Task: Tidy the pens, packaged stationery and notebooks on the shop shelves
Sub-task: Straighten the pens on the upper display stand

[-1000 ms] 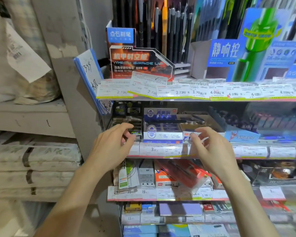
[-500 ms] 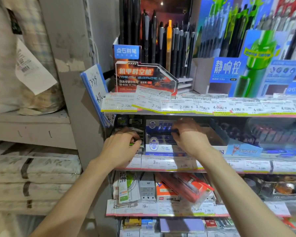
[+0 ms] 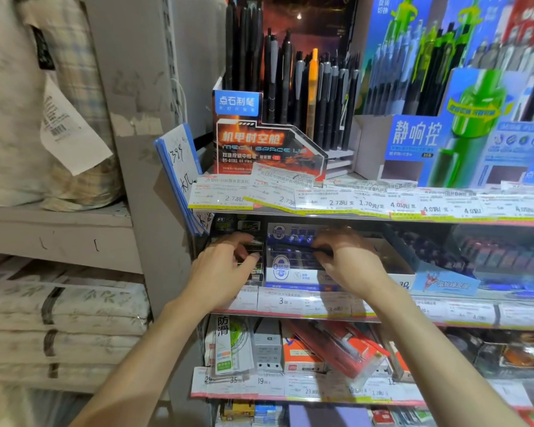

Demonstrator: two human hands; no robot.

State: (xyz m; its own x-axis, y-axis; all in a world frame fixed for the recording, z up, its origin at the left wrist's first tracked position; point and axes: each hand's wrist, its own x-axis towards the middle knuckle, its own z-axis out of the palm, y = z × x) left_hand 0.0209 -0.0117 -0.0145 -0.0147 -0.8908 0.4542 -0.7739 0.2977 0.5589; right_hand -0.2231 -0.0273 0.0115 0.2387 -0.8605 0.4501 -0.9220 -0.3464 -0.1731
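Station: I am looking down at the second shelf [image 3: 290,314] of the stationery rack, the one behind the strip of price labels [image 3: 284,301], under the upright pen display [image 3: 293,97].

Step in hand: I judge this to be the straightening of the boxed pens on that second shelf, one part of the wider tidy. The lower shelves do not look dealt with yet.

Task item: the blue-and-white pen box [image 3: 293,266] stands at the front of the shelf, just behind the price labels, with a smaller dark box [image 3: 249,257] just beside it on the left.

Left hand [image 3: 221,272]: reaches in over the dark box, fingers bent with the tips on its top edge. I read this as steadying contact, not a clear grip.

Right hand [image 3: 349,266]: fingers curled over dark pens [image 3: 316,251] lying across the top of the blue-and-white box. They appear to pinch them, though shadow under the upper shelf keeps me from being sure.

Next move calls for: seating the loose pens down into the box lengthwise, then squaring both boxes against the shelf front while the left hand keeps the neighbour from sliding.

Outstanding: the red packaged stationery [image 3: 339,346] on the shelf below lies slanted across its neighbours and looks due for straightening.
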